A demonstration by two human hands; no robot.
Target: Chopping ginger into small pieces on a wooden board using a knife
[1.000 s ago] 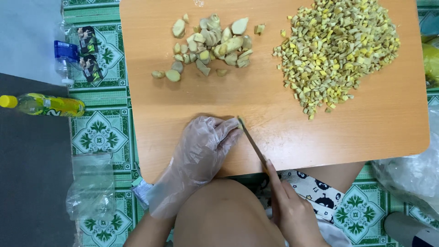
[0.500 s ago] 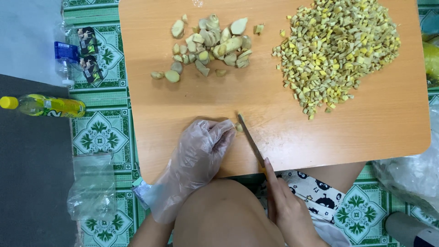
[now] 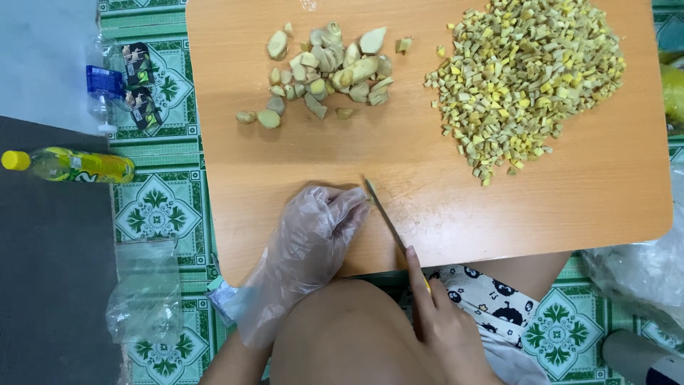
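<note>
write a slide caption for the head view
Gloved left hand steadies a piece while right hand cuts with knife on wooden board.

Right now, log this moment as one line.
left hand: gloved, on wooden board | right hand: grips knife | diced pile

A wooden worktop (image 3: 299, 171) rests on a green patterned floor mat (image 3: 160, 207). On the worktop lie a cluster of pale root chunks (image 3: 324, 68) at the far left and a large heap of small diced pieces (image 3: 527, 78) at the far right.
</note>
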